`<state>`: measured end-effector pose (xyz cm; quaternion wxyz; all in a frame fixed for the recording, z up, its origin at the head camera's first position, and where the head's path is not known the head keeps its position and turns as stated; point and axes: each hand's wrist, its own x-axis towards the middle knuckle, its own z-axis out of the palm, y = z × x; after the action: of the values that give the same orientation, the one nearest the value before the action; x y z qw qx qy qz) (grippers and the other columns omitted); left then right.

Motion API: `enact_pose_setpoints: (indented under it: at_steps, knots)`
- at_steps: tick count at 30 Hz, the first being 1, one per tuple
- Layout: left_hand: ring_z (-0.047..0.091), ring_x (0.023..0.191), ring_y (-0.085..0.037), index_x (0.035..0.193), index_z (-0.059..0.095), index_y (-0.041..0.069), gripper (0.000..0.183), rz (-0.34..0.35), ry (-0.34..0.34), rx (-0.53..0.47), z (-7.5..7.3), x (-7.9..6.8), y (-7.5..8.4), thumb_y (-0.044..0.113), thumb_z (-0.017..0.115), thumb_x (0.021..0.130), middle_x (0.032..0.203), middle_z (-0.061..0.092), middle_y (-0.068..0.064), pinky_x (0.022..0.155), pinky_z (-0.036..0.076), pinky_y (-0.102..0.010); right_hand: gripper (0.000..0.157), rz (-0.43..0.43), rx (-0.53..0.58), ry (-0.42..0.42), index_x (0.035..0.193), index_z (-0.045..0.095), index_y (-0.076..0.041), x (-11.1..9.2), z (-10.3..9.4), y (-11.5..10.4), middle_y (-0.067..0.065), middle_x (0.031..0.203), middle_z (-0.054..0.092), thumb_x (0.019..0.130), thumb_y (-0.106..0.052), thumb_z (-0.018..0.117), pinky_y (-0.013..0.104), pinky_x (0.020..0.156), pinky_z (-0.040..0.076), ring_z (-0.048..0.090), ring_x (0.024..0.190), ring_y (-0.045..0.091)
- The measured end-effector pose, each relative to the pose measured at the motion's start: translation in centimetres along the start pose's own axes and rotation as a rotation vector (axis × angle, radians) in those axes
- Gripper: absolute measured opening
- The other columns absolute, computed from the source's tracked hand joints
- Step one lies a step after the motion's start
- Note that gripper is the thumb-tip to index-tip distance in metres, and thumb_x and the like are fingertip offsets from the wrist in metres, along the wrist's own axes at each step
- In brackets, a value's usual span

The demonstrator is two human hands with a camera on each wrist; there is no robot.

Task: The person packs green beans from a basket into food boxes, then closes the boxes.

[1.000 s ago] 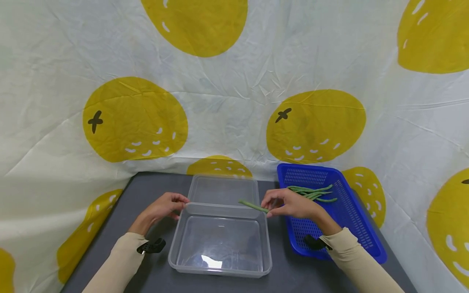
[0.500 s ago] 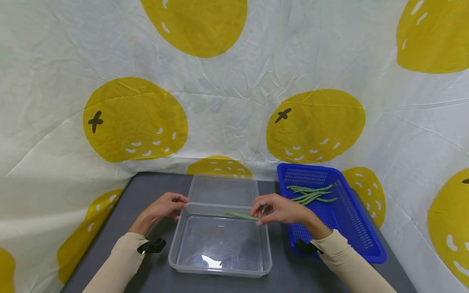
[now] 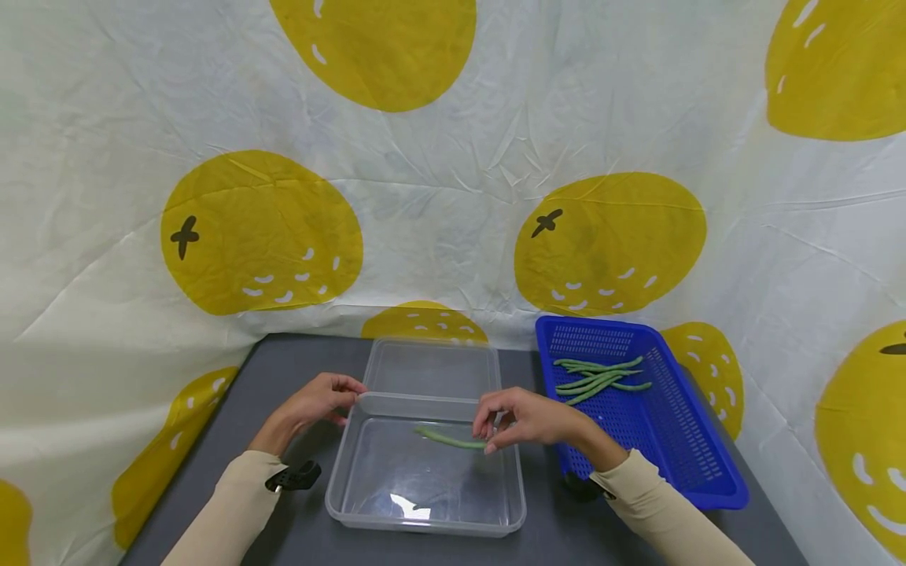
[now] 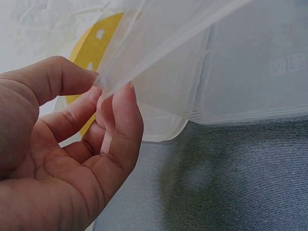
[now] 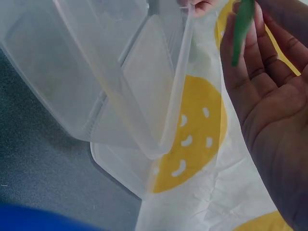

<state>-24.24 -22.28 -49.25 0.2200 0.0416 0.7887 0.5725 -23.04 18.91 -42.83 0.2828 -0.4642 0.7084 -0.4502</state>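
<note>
A clear plastic container (image 3: pixel 382 472) stands on the table in the middle of the head view. At its far left corner my left hand (image 3: pixel 322 402) pinches the rim between thumb and fingers, and the left wrist view shows this grip on the container wall (image 4: pixel 250 72) up close. Over the container's right side, my right hand (image 3: pixel 527 420) holds a green bean (image 3: pixel 449 439) by one end, its other end pointing left above the container floor. In the right wrist view the bean (image 5: pixel 243 29) shows between the fingertips.
To the right stands a blue perforated basket (image 3: pixel 697 448) with several green beans (image 3: pixel 594 379) in it. A clear flat lid (image 3: pixel 432 365) lies behind the container on the dark grey table (image 3: pixel 304 527). A fruit-patterned cloth (image 3: pixel 439 236) hangs behind.
My right hand has moved left and toward me from beside the basket, carrying the green bean from beyond the container's far rim to over its inside. The left hand stays put.
</note>
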Motion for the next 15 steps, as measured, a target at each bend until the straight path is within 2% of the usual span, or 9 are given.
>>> enact_pose_setpoints:
  at_steps: [5, 11, 15]
  knots:
    - [0.063, 0.091, -0.021, 0.123, 0.064, -0.009, 0.032, 0.002, -0.001, -0.002, 0.0, -0.1, 0.1, 0.012, 0.061, 0.100, 0.115, 0.065, -0.025, 0.072, 0.059, -0.038, 0.021, 0.014, 0.008, -0.014, 0.111, 0.070, -0.013, -0.1, 0.1, 0.3, 0.017, 0.108, 0.065, 0.092, -0.007, 0.074, 0.041, 0.087, 0.057, 0.065, 0.098, 0.029]
    - [0.063, 0.091, -0.022, 0.123, 0.064, -0.008, 0.031, 0.001, 0.002, 0.003, 0.0, -0.1, 0.1, 0.012, 0.060, 0.101, 0.116, 0.065, -0.025, 0.072, 0.060, -0.039, 0.019, 0.045, -0.026, 0.023, 0.112, 0.071, -0.015, -0.8, -0.3, 0.7, 0.005, 0.109, 0.068, 0.094, -0.013, 0.073, 0.042, 0.090, 0.056, 0.067, 0.100, 0.031]
    - [0.064, 0.091, -0.021, 0.123, 0.065, -0.008, 0.031, 0.001, 0.002, 0.006, 0.0, -0.1, 0.1, 0.013, 0.060, 0.101, 0.115, 0.066, -0.025, 0.072, 0.060, -0.039, 0.018, 0.083, -0.029, 0.059, 0.112, 0.071, -0.015, -1.5, -1.0, 0.9, 0.003, 0.109, 0.069, 0.094, -0.016, 0.073, 0.040, 0.090, 0.057, 0.068, 0.099, 0.026]
